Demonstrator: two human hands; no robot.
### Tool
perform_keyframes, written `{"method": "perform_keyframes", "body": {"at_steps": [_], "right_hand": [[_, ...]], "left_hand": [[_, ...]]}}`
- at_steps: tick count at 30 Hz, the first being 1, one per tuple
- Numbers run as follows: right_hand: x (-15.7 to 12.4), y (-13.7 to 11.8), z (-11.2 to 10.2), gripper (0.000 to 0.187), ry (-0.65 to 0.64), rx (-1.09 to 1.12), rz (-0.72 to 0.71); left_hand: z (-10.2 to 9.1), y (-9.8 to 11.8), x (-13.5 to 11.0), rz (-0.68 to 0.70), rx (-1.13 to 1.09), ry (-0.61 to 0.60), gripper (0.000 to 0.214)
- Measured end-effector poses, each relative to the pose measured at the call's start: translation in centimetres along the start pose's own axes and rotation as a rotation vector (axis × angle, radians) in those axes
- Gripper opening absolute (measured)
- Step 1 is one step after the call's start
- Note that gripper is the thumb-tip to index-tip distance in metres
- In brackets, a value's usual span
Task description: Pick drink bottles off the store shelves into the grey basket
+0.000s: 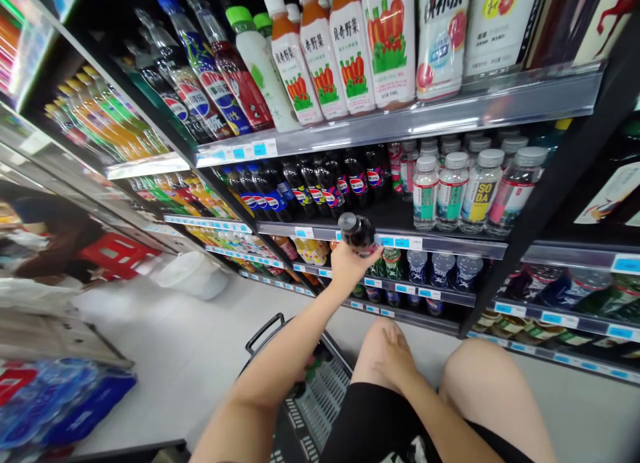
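My left hand (349, 264) is stretched out toward the drinks shelf and is closed round a dark cola bottle (357, 232), held with its cap pointing back at me, just in front of the shelf edge (400, 242). Behind it stands a row of dark cola bottles (320, 183) with red, white and blue labels. My right hand (394, 353) rests on my left knee, fingers lying flat and holding nothing. Below my left arm stands a dark shopping basket (320, 396) with some items in it.
Clear soda bottles (473, 186) stand to the right on the same shelf, carrot juice bottles (320, 49) on the shelf above. A black upright (545, 196) divides the shelving. A white bucket (190, 273), a red crate (117, 255) and blue water packs (55, 399) lie at the left.
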State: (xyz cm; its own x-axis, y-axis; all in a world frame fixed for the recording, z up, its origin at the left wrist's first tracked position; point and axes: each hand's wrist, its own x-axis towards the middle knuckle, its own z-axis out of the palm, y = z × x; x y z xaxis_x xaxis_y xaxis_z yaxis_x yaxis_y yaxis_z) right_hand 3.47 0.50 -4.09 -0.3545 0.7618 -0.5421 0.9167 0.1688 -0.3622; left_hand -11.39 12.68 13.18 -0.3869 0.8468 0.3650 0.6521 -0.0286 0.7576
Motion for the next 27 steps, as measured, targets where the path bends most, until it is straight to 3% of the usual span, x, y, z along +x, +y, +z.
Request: {"method": "perform_keyframes", "body": {"at_steps": [5, 10, 15, 27], "right_hand": [[0.1, 0.3, -0.1, 0.094, -0.021, -0.022, 0.012], [-0.1, 1.1, -0.3, 0.09, -0.027, -0.027, -0.013], [-0.2, 1.4, -0.3, 0.091, -0.044, -0.027, -0.008], [-1.0, 1.3, -1.2, 0.088, -0.082, -0.032, -0.012]], "left_hand": [[1.8, 2.5, 7.5, 0.019, 0.217, 0.027, 0.056], [3.7, 2.1, 11.8, -0.172, 0.262, 0.082, 0.069], [5.0, 0.6, 13.4, -0.269, 0.321, 0.085, 0.081], [6.4, -1.0, 13.5, -0.276, 0.291, 0.092, 0.066]]}}
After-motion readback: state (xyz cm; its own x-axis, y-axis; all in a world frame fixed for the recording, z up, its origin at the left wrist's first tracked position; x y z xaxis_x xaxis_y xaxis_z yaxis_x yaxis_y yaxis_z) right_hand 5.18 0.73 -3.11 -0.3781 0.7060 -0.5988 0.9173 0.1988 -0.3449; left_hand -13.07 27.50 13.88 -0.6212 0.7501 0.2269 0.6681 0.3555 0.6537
